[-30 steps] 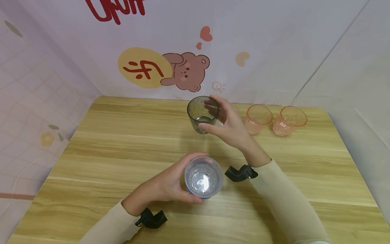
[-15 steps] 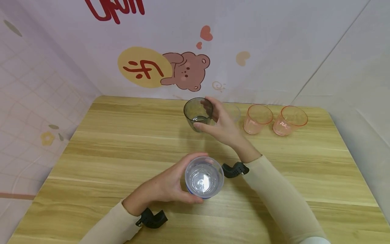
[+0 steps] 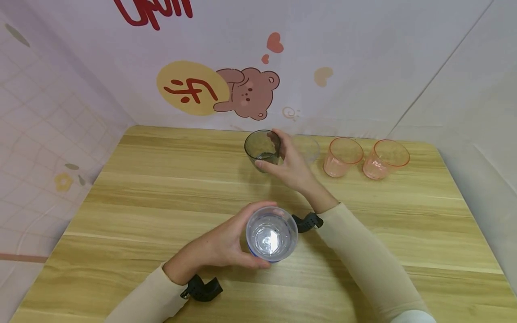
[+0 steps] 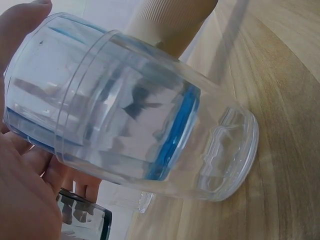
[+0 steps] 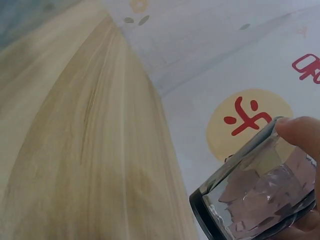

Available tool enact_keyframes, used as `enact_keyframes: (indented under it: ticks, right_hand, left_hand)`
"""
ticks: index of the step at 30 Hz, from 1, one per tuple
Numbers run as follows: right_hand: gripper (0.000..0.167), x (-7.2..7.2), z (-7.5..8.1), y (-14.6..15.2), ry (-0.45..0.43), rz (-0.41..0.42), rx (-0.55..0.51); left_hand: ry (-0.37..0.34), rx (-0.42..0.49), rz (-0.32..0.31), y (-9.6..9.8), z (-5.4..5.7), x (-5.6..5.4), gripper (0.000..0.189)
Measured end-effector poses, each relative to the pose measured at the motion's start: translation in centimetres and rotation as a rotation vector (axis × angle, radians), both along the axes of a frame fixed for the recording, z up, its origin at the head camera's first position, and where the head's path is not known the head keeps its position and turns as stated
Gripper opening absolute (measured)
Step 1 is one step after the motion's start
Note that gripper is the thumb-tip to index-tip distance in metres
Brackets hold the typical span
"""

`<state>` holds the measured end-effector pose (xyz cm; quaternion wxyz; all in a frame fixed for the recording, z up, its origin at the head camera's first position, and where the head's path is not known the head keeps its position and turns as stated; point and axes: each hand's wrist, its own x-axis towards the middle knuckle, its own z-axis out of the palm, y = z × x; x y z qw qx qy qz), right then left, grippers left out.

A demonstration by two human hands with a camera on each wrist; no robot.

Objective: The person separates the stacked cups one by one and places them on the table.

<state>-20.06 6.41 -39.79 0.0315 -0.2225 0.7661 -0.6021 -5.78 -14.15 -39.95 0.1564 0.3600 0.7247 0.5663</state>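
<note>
My left hand [image 3: 230, 240] holds a stack of nested cups [image 3: 271, 234] near the middle of the table, fingers on its far side and thumb on the near side. In the left wrist view the outer clear cup [image 4: 230, 150] has its thick base close over the wood. A blue band [image 4: 177, 135] shows inside it, and another clear rim stands out at the top. Toward the back wall, my right hand [image 3: 291, 163] grips a smoky grey cup [image 3: 262, 148] between thumb and fingers, mouth up. The right wrist view shows its dark base [image 5: 204, 215] and faceted wall.
A clear cup [image 3: 311, 150] stands just right of my right hand, partly hidden by it. Two pink cups [image 3: 342, 157] are beside it in a row along the back edge. A printed wall [image 3: 355, 98] rises directly behind the wooden table [image 3: 161, 193].
My right hand has moved slightly left with the grey cup, so more of the clear cup behind it shows. My left hand and its stack have stayed in place.
</note>
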Motion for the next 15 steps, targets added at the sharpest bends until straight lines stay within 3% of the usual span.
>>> enact_keyframes:
  ticks: [15]
  right_hand:
    - [0.095,-0.7,-1.7,-0.7,0.021,-0.041,0.106]
  left_hand:
    - [-0.010,-0.026,0.014,0.0,0.0,0.1,0.108]
